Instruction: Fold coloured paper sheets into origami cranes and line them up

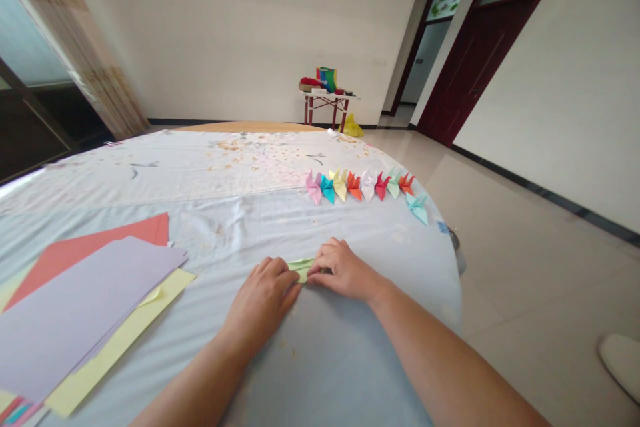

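Now | left hand (pixel 263 297), right hand (pixel 341 271) on one green paper (pixel 301 267) | nine cranes (pixel 354 186)

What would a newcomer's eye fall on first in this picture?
A row of bright paper cranes stands on the pale cloth, far right. Nearer, the left hand and right hand press a small green paper flat, with large coloured sheets stacked at left.

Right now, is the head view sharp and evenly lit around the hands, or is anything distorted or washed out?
Head view: soft, even daylight, no glare; the small pale green folded paper between the left hand and right hand is sharp; towards the head view's edges the wide lens bows lines, tilting the dark red wooden doors.
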The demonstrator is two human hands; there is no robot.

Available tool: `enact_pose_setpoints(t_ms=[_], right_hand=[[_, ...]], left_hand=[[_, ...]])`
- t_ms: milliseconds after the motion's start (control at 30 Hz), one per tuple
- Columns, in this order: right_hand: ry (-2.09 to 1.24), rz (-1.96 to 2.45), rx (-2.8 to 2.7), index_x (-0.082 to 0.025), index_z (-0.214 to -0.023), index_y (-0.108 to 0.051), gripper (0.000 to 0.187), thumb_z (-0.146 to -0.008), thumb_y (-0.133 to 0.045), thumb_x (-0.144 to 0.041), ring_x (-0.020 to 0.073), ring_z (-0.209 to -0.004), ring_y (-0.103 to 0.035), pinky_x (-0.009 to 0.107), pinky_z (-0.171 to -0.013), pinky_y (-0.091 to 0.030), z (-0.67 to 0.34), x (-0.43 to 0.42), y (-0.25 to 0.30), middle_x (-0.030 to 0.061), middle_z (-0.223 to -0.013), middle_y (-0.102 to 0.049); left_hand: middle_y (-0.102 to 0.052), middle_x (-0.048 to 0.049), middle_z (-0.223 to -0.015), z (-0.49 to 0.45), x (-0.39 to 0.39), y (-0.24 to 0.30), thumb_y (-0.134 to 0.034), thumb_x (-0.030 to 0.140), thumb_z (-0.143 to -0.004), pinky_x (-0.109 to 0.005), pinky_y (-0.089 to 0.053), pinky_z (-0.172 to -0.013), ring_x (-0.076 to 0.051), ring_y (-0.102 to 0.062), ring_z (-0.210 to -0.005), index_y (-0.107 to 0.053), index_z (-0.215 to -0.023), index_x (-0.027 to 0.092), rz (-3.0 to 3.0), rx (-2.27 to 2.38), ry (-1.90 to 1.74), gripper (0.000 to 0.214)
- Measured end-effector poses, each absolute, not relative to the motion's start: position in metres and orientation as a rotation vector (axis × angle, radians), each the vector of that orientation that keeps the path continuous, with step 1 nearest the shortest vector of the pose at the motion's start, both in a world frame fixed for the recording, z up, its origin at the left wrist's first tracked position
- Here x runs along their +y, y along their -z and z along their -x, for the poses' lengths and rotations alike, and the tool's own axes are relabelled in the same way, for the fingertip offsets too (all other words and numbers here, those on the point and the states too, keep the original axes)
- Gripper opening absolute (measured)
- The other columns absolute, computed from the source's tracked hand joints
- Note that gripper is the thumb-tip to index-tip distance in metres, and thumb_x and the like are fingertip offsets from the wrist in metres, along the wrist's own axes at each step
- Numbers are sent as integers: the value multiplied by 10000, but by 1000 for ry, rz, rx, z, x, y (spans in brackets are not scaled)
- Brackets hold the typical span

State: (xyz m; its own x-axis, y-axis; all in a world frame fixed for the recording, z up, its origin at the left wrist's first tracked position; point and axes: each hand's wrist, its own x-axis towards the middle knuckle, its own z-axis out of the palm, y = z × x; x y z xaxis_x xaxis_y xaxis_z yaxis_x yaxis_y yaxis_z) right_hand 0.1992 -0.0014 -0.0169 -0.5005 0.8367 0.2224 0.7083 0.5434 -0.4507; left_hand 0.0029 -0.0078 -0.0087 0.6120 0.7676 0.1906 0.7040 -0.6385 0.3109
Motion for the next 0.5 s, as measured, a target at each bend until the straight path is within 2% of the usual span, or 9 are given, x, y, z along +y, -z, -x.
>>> enact_pose_setpoints(t_ms=[500], right_hand=[[-492, 1452, -2156, -186, -672, -622, 182, -769, -605, -339, 142, -778, -494, 271, -734, -303, -190, 2, 27, 0, -701, -608]], left_hand=[[-562, -38, -789, -11, -5, 17, -409, 352, -836, -353, -431, -763, -203, -541, -807, -609, -748, 206, -2300, 1408, -623, 263]])
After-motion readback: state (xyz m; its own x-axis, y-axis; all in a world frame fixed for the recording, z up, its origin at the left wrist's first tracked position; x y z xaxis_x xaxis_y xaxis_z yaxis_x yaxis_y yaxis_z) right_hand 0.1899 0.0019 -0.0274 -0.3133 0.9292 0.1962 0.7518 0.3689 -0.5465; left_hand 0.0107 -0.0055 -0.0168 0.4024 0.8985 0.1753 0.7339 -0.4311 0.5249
